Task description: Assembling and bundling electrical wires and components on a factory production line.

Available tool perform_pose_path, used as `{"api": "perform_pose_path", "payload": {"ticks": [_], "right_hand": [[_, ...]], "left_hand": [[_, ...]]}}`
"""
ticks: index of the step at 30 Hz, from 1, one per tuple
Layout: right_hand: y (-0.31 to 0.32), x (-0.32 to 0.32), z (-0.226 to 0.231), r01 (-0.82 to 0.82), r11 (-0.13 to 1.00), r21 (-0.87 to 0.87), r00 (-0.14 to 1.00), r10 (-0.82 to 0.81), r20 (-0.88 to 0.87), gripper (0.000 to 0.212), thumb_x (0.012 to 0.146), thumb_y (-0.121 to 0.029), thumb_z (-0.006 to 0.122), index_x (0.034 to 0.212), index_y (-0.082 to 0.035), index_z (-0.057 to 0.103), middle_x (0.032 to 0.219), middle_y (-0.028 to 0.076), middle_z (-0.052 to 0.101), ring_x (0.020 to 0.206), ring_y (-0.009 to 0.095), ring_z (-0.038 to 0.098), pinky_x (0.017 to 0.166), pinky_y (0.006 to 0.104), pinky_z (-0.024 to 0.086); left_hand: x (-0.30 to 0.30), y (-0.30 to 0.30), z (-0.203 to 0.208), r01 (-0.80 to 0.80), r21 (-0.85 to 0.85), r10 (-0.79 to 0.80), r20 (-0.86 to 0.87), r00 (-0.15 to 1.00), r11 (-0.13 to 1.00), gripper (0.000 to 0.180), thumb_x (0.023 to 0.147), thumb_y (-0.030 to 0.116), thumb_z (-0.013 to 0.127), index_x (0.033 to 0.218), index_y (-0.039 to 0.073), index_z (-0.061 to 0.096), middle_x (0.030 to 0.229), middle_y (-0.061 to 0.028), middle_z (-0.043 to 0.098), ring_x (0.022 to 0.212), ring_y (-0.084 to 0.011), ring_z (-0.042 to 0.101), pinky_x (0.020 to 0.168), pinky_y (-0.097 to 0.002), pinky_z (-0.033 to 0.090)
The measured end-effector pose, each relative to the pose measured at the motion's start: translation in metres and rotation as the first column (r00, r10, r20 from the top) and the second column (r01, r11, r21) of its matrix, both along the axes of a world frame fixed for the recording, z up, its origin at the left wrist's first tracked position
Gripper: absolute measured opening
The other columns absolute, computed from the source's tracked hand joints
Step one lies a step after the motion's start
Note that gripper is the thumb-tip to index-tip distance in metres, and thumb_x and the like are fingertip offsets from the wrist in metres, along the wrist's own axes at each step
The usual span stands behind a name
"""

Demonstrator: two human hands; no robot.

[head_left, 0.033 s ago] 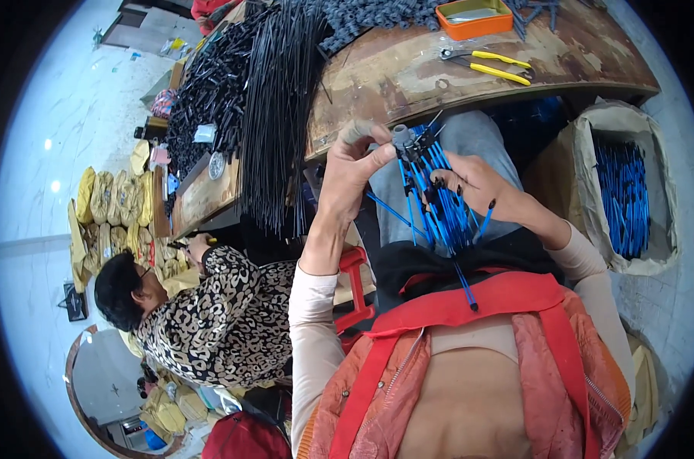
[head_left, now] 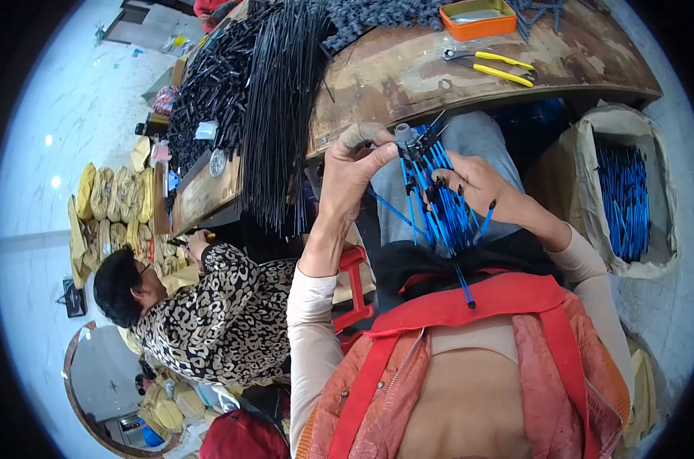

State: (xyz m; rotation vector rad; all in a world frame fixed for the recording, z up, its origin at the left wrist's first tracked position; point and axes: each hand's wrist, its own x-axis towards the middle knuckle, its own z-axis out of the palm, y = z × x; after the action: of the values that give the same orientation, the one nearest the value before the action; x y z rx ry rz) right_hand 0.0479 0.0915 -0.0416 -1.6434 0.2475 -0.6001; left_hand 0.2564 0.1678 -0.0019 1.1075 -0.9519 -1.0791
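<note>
Over my lap, my right hand (head_left: 481, 187) is closed around a bundle of thin blue rods (head_left: 448, 222) with black tips and black fittings at their upper ends. Thumb and fingers of my left hand (head_left: 351, 164) are pinched against a small grey plastic cap (head_left: 404, 133), which sits at the top of the bundle beside the black fittings. Whether the cap is joined to a rod I cannot tell. A few rods splay out from the bundle, and some lie down toward my red apron (head_left: 469, 294).
On the wooden table (head_left: 385, 84) lie yellow-handled pliers (head_left: 496, 65), an orange tray (head_left: 478, 21), grey plastic parts (head_left: 377, 21) and long black rods (head_left: 282, 115). A lined box (head_left: 664, 206) at right holds more blue rods. A co-worker (head_left: 217, 314) sits at left.
</note>
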Motion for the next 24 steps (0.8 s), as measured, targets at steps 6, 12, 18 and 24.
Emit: {"api": "perform_pose_path", "payload": {"ticks": [6,12,18,24], "right_hand": [[0.013,0.004,-0.003,0.087,0.971,-0.223,0.991,-0.106,-0.075,0.025,0.097,-0.005,0.048,0.120,0.002,0.050,0.070,0.009,0.058,0.057,0.017,0.051,0.059,0.0314,0.045],[0.034,0.009,0.022,0.082,0.984,-0.161,0.979,-0.110,-0.172,0.023,0.099,-0.019,0.051,0.101,0.003,0.046,0.081,0.029,0.058,0.081,0.048,0.058,0.062,0.0486,0.043],[0.035,0.010,0.010,0.060,0.976,-0.209,0.975,-0.102,-0.195,0.027,0.098,-0.012,0.049,0.120,0.004,0.048,0.082,0.021,0.064,0.072,0.040,0.062,0.062,0.0405,0.048],[0.031,0.010,0.002,0.080,0.965,-0.248,0.978,-0.124,-0.168,0.027,0.098,-0.017,0.050,0.119,0.001,0.049,0.083,0.021,0.064,0.074,0.042,0.060,0.064,0.0408,0.048]], "left_hand": [[-0.024,0.035,0.046,-0.123,0.137,0.018,0.595,0.804,0.983,0.025,0.091,0.007,0.064,0.114,-0.003,0.064,0.093,-0.0103,0.071,0.086,-0.0080,0.061,0.079,-0.0247,0.048],[-0.045,0.052,0.046,-0.240,0.097,0.166,0.481,0.861,0.966,0.027,0.089,0.012,0.069,0.109,-0.005,0.064,0.092,-0.0101,0.071,0.086,-0.0092,0.062,0.078,-0.0262,0.050],[-0.052,0.055,0.032,-0.388,-0.015,0.335,0.538,0.774,0.921,0.025,0.088,0.016,0.070,0.103,-0.004,0.065,0.086,-0.0091,0.070,0.079,-0.0094,0.062,0.073,-0.0264,0.050],[-0.066,0.047,0.016,-0.450,-0.047,0.407,0.517,0.753,0.892,0.027,0.090,0.016,0.067,0.108,-0.004,0.062,0.085,-0.0122,0.070,0.076,-0.0121,0.062,0.066,-0.0284,0.049]]}}
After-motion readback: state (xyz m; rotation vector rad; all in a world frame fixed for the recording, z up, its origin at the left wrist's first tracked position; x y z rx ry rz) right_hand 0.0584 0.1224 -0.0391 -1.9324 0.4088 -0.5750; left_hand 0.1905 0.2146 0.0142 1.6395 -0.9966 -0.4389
